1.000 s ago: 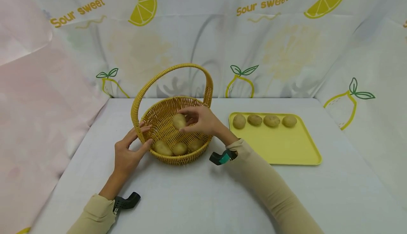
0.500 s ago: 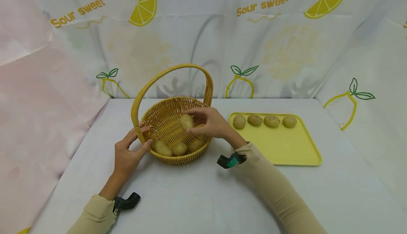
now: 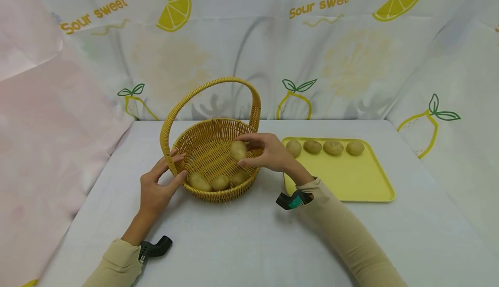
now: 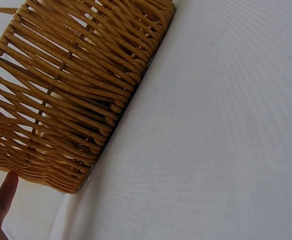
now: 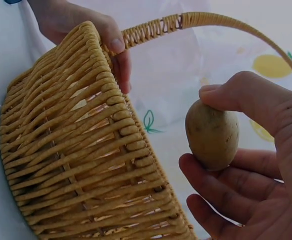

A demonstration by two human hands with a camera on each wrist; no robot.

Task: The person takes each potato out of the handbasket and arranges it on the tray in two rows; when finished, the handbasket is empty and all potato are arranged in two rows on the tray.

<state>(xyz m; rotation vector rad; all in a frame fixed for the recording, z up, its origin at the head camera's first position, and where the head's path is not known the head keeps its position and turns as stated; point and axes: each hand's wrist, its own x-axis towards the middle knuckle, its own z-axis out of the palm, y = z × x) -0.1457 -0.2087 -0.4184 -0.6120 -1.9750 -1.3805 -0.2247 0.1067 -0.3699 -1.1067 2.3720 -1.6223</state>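
My right hand [image 3: 269,151] pinches a potato [image 3: 238,150] between thumb and fingers, above the right side of a wicker basket [image 3: 222,197]. In the right wrist view that potato [image 5: 212,136] is held clear of the basket's rim. Inside the basket, three potatoes lie along the near wall, one of them a larger potato [image 3: 199,181] at the left. My left hand [image 3: 156,191] grips the basket's left rim at the foot of the handle, thumb outside and fingers reaching in. The left wrist view shows mostly woven basket wall [image 4: 70,90] and one fingertip.
To the right lies a yellow tray [image 3: 347,178] with several potatoes in a row along its far edge, such as a potato [image 3: 333,148]. The basket's tall arched handle [image 3: 218,81] rises over its opening. A white cloth covers the table [image 3: 234,243]; a printed curtain hangs behind.
My right hand, with the potato in it, has moved to the right across the basket, closer to its right rim. The left hand and the basket stay in place.
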